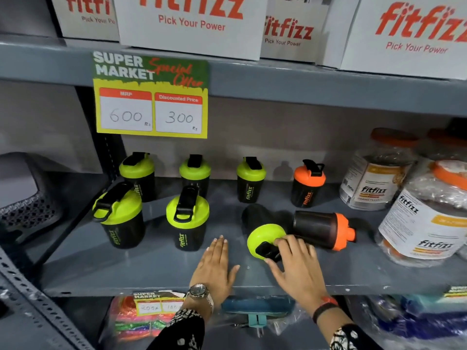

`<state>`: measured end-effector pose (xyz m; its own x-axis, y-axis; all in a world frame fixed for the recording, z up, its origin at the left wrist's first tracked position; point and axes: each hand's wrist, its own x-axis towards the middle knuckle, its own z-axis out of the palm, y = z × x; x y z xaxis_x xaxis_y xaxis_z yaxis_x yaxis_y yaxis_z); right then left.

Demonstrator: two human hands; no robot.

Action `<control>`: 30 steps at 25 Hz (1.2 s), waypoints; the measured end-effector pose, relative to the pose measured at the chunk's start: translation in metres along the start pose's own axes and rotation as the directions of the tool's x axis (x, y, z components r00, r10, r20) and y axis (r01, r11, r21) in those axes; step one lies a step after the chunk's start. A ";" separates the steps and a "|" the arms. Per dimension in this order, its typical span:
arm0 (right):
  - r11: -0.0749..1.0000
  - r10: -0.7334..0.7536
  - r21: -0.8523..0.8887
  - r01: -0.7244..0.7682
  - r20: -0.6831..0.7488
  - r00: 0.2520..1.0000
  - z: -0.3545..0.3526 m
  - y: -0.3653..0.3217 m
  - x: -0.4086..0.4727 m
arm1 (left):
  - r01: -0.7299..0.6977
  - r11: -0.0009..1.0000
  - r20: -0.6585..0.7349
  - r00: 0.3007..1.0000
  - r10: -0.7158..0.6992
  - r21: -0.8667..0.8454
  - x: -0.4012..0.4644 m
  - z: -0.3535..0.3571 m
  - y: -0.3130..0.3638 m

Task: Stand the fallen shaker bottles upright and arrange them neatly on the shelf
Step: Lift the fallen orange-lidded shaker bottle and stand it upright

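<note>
The right hand [294, 261] lies open, fingertips on the lid of the fallen green-lidded shaker [262, 236], which lies on the shelf [151, 269]. Just beyond that hand lies the fallen orange-lidded shaker [326, 229] (contents not visible through its dark body). The left hand [216, 263] rests flat and open, near the upright green shaker [188, 221].
</note>
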<state>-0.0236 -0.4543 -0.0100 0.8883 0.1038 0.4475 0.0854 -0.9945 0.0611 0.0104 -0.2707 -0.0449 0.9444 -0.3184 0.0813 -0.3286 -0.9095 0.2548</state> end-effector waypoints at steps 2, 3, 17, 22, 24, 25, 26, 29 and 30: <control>1.000 -0.020 -0.005 0.020 -0.027 0.999 -0.001 0.004 0.003 | -0.028 0.999 -0.002 1.000 0.028 0.019 0.001 0.005 -0.004; 0.999 -0.032 -0.009 0.032 -0.046 0.998 -0.004 0.007 0.005 | -0.037 0.999 0.006 0.999 0.037 0.022 0.003 0.007 -0.006; 0.956 -0.094 0.292 -0.021 0.375 0.922 -0.070 0.014 0.121 | -0.074 0.997 0.061 0.996 0.072 0.034 0.007 0.003 -0.011; 0.954 -0.117 0.297 -0.039 0.490 0.864 -0.075 0.012 0.127 | -0.075 0.997 0.066 0.995 0.074 0.013 0.008 0.002 -0.011; 0.966 -0.058 0.246 -0.075 0.490 0.870 -0.071 0.006 0.127 | -0.081 0.997 0.064 0.995 0.080 0.017 0.008 0.002 -0.011; 0.971 -0.008 0.215 -0.107 0.474 0.880 -0.068 0.002 0.126 | -0.080 0.997 0.063 0.995 0.079 0.017 0.008 0.002 -0.012; 0.971 0.048 0.187 -0.148 0.453 0.890 -0.066 -0.004 0.126 | -0.080 0.997 0.058 0.995 0.079 0.014 0.008 0.002 -0.012; 0.942 0.216 0.160 -0.296 0.390 0.895 -0.064 -0.019 0.124 | -0.094 0.995 0.050 0.994 0.093 0.013 0.008 0.002 -0.012; 0.929 0.254 0.163 -0.333 0.374 0.892 -0.064 -0.022 0.124 | -0.095 0.995 0.047 0.994 0.094 0.009 0.007 0.002 -0.012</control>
<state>0.0555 -0.4181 0.1012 0.9828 -0.1660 0.0809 -0.1427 -0.9607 -0.2380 0.0213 -0.2629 -0.0491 0.9078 -0.4152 0.0592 -0.4168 -0.8774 0.2375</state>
